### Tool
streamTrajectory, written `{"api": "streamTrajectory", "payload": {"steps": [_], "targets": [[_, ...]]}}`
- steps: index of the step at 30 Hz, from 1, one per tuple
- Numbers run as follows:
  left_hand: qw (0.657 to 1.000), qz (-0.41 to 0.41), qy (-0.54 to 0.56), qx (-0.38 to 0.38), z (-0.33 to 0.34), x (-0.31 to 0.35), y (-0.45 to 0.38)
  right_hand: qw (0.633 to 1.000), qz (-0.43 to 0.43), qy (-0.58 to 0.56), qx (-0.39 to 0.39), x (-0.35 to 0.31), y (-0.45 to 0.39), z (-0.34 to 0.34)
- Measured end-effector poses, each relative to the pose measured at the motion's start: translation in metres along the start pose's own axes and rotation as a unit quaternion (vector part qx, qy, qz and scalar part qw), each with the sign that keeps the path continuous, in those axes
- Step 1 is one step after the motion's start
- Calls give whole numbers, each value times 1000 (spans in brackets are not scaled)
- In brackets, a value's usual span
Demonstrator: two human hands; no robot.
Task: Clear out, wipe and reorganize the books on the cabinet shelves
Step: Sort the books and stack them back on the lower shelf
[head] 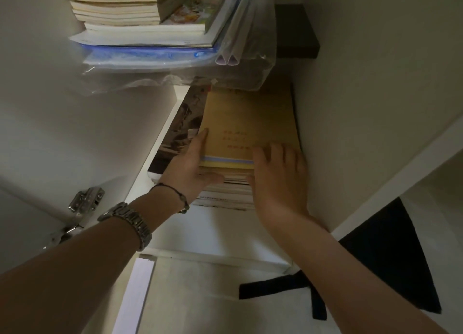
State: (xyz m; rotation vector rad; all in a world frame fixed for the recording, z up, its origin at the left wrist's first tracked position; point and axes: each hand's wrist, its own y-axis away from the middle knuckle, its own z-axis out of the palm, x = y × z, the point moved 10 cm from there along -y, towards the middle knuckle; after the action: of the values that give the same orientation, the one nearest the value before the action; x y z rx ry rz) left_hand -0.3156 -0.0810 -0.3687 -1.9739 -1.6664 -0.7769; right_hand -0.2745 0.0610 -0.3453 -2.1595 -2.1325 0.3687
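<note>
A metal hinge (86,199) sits left; black cloth (390,258) lies right.

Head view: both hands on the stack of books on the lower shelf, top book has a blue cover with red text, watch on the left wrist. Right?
Not quite. In the head view the top book has a yellow-brown cover with red text, not blue; only a thin blue band shows at its near edge. The rest holds: left hand and right hand are both on the stack of books, and the watch is on the left wrist.
</note>
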Motion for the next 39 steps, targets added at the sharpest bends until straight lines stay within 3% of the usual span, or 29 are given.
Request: {"api": "streamTrajectory", "payload": {"steps": [10,16,20,24,28,34,39], "targets": [[998,28,-41,34,-3,1,-6,999,26,-7,17,5,-1,0],[994,21,-44,98,-8,-2,17,1000,4,2,-2,-1,9,-1],[988,52,-89,115,-16,2,45,996,-38,-11,80,-18,32,-15],[977,68,-156,128,-34,-6,82,992,-62,-66,86,-38,60,-21],[979,18,-154,129,-41,-50,134,990,-102,-96,-1,-67,96,7],[973,-171,-146,50,-4,-143,223,975,-163,-55,-137,-95,160,56],[957,-248,-150,26,27,-167,268,954,-193,-39,-225,-89,192,78]]}}
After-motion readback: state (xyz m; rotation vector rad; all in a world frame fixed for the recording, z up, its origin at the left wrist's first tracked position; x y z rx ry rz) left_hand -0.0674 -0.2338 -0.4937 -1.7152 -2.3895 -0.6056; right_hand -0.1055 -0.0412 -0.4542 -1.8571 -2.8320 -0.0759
